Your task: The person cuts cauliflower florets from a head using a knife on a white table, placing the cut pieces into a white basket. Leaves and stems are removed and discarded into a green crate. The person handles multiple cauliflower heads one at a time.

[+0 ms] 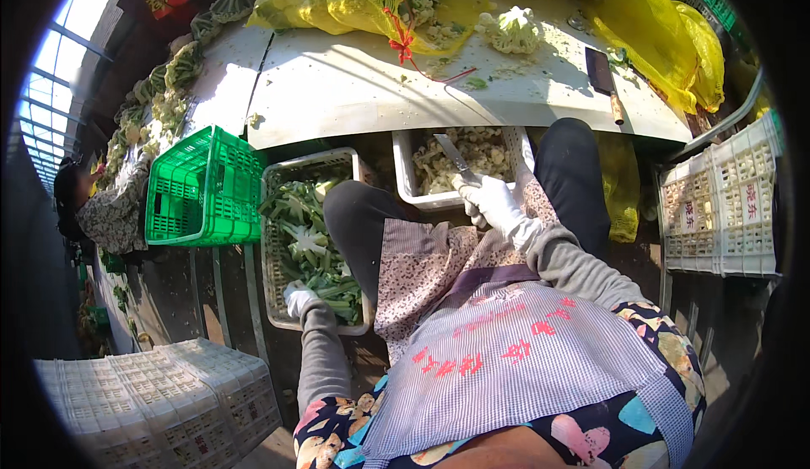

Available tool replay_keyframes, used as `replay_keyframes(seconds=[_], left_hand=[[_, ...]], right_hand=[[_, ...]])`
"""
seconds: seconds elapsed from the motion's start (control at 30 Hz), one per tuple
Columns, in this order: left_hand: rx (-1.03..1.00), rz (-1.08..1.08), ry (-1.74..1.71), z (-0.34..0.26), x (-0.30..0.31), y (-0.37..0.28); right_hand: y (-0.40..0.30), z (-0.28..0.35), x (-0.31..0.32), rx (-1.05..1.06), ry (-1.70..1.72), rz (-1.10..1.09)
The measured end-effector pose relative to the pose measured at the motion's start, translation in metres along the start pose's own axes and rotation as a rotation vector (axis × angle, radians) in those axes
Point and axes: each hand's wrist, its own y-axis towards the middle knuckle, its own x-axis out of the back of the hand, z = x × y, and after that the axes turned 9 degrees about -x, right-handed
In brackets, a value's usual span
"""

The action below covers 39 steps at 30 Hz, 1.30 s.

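Note:
In a white glove, my right hand (493, 202) is closed around the handle of a knife (454, 154), its blade slanting up and left over a white crate (405, 178) of small cauliflower florets (487, 152). My left hand (299, 298), gloved too, rests at the left rim of another white plastic crate (273, 247), which holds green cauliflower leaves and cut stalks (310, 241). Its fingers are partly hidden, so whether it grips anything is unclear. On the white table (354, 89) lie a cauliflower head (516, 29) and a cleaver (601, 73) with a wooden handle.
Yellow mesh bags (367, 1) of cauliflower line the table's far side. A green crate (209, 184) stands tilted at the left. Stacked white crates (164, 399) are at lower left, others (721, 197) at right. A co-worker (114, 216) is at far left, by a row of cauliflowers (171, 83).

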Motion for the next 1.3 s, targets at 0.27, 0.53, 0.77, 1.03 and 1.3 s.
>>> replay_keyframes(seconds=[0.27, 0.53, 0.77, 1.03, 1.3], left_hand=[[-0.663, 0.039, -1.114, -0.218, 0.126, -0.039], [-1.277, 0.352, -0.514, -0.615, 0.063, -0.120], [-1.404, 0.361, -0.405, -0.771, -0.028, -0.115], [-1.207, 0.271, -0.745, -0.727, -0.039, -0.139], [-1.064, 0.004, -0.749, -0.614, -0.005, -0.123]], right_hand=[[-0.011, 0.091, 0.112, 0.176, 0.194, -0.210], [0.151, 0.253, 0.179, 0.451, -0.474, -0.624], [0.204, 0.239, 0.261, 0.273, -1.077, -0.878], [0.199, 0.215, 0.275, 0.271, -0.647, -0.625], [0.140, 0.156, 0.134, 0.431, -0.768, -0.617]])
